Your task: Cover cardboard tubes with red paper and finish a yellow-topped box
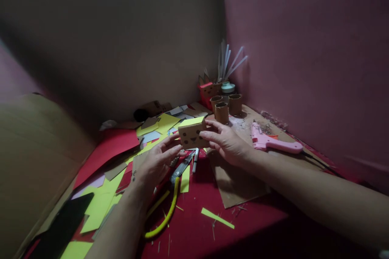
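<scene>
A small cardboard box (190,137) with a drawn face and a yellow paper top is held up over the table. My right hand (225,141) grips its right side, thumb in front of the face. At its left edge are the fingertips of my left hand (159,158), closed on that side. Below the box lie scissors (174,206) with yellow handles, partly hidden by my left wrist. A marker pen (195,161) rests beside the blades. Under my right forearm is a flat cardboard piece (234,182).
A pink glue gun (267,141) with a cord lies at right. Cardboard tubes (221,113), a teal-lidded jar (227,87) and glue sticks (226,62) stand in the corner. Paper scraps (103,198) and a red sheet (106,149) cover the left. Walls close in behind and right.
</scene>
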Action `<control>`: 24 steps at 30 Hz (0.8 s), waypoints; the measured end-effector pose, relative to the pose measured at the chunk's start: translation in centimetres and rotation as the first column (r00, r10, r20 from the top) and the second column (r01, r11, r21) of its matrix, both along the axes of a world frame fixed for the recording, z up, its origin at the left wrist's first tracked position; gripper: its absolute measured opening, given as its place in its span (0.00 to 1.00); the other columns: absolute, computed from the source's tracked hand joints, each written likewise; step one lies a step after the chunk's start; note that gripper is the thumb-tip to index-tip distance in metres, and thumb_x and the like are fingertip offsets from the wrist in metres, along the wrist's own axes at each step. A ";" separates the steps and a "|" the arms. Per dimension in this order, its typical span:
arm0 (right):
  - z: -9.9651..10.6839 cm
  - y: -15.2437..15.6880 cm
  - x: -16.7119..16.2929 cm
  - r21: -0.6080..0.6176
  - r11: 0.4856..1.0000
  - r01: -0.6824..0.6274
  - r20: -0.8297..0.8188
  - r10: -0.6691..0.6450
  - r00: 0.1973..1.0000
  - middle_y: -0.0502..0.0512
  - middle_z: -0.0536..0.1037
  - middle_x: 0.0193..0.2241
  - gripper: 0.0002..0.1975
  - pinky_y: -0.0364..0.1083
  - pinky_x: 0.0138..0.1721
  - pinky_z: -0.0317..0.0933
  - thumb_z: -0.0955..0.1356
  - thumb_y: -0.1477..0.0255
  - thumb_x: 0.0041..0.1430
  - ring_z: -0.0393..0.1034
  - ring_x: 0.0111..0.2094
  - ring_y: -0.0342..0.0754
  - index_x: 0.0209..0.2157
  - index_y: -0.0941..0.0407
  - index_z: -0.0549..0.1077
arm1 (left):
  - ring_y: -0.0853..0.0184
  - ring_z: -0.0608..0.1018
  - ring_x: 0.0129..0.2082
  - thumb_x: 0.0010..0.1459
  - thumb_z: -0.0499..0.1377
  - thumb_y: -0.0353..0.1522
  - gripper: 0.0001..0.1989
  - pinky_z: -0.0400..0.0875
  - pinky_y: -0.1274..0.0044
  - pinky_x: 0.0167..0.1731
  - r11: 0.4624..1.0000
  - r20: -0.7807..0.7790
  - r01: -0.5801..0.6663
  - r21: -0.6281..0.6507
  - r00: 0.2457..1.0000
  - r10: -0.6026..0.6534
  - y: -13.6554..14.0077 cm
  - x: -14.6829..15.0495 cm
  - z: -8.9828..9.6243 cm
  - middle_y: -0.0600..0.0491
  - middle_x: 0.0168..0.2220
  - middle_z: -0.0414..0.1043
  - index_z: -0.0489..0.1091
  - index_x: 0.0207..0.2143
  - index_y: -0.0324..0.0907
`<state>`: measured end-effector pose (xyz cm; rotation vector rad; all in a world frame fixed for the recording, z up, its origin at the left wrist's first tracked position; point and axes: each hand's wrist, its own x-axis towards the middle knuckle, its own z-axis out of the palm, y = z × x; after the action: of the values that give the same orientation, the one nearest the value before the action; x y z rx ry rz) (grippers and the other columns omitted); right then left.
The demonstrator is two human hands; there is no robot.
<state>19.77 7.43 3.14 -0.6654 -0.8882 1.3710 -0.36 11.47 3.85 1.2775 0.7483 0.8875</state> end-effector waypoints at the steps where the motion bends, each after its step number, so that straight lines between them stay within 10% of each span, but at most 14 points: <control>1: 0.1 0.0 0.1 0.018 1.000 -0.025 0.029 0.024 0.999 0.57 0.75 0.45 0.23 0.50 0.43 0.65 0.76 0.70 0.44 0.71 0.44 0.53 0.44 0.54 0.71 | 0.62 0.76 0.45 0.51 0.66 0.28 0.23 0.71 0.75 0.41 1.000 -0.004 0.000 0.007 1.000 0.000 0.0 0.0 0.1 0.44 0.50 0.72 0.68 0.51 0.39; 11: 0.4 -0.4 0.8 0.088 0.985 -0.147 0.280 0.117 0.953 0.55 0.78 0.38 0.11 0.53 0.49 0.60 0.73 0.70 0.49 0.70 0.43 0.53 0.37 0.54 0.78 | 0.67 0.76 0.37 0.52 0.64 0.38 0.24 0.69 0.76 0.36 0.996 -0.061 -0.054 0.070 0.996 0.059 0.0 -0.2 0.3 0.47 0.43 0.74 0.69 0.51 0.40; 17: 1.3 -0.6 0.9 0.003 1.000 -0.031 0.096 0.031 0.995 0.55 0.75 0.38 0.16 0.52 0.42 0.63 0.74 0.72 0.43 0.70 0.41 0.53 0.36 0.55 0.73 | 0.73 0.68 0.19 0.49 0.65 0.38 0.20 0.61 0.78 0.21 0.974 -0.283 -0.055 0.218 0.952 0.117 -0.4 0.0 0.5 0.52 0.26 0.73 0.74 0.42 0.37; 24: 2.5 -0.6 1.2 0.082 0.990 0.116 -0.050 -0.113 0.992 0.53 0.72 0.39 0.26 0.53 0.44 0.63 0.73 0.74 0.40 0.68 0.43 0.52 0.44 0.54 0.67 | 0.65 0.69 0.25 0.45 0.65 0.31 0.12 0.60 0.74 0.29 0.843 -0.579 0.128 0.522 0.779 0.240 -1.3 1.5 -1.5 0.55 0.24 0.71 0.75 0.36 0.46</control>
<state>20.94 6.88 5.62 -0.6089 -0.8543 1.2347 1.15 10.21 2.39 2.1326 1.1124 0.7350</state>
